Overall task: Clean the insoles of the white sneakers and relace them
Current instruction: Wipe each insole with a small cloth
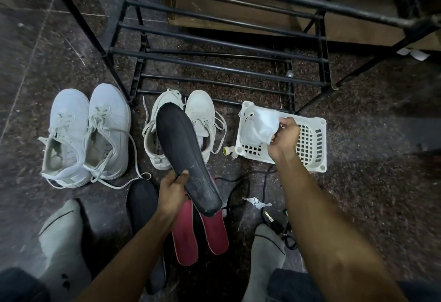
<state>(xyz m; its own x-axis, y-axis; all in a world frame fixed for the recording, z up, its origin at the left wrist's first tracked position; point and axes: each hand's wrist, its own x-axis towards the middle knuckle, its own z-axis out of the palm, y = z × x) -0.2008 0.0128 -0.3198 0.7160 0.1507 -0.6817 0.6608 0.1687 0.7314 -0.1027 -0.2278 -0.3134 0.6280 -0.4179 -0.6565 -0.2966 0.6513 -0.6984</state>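
Cleaning is in hand: left hand (172, 190) grips a black insole (186, 158) by its heel, raised over the near sneakers (181, 129), while right hand (284, 138) pinches a white cloth (261, 126) over the basket (310, 149) beside them, so wiping likely follows.

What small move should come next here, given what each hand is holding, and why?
Probably bring the white cloth across to the black insole and start wiping. The left hand already holds the insole raised by its heel end, face up, while the right hand pinches the cloth above the white basket, apart from the insole. Nothing else seems needed first.
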